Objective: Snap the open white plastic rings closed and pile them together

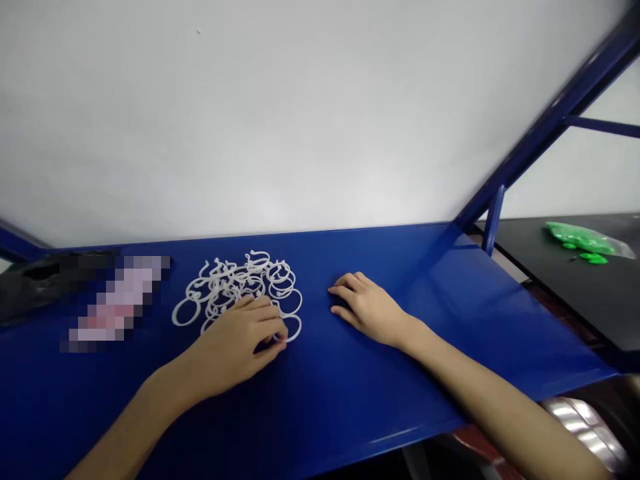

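Observation:
A pile of several white plastic rings (240,283) lies on the blue table (350,393), left of centre. My left hand (240,343) rests at the near right edge of the pile, fingers curled, pinching one white ring (291,328) at its fingertips. My right hand (367,308) lies palm down on the bare blue surface to the right of the pile, fingers bent slightly and apart, holding nothing.
A blurred pinkish patch (117,303) and a dark object (25,287) sit at the left of the table. A blue slanted frame post (550,120) rises at the right. Beyond it, a black table (575,287) carries green plastic pieces (583,240). A white wall stands behind.

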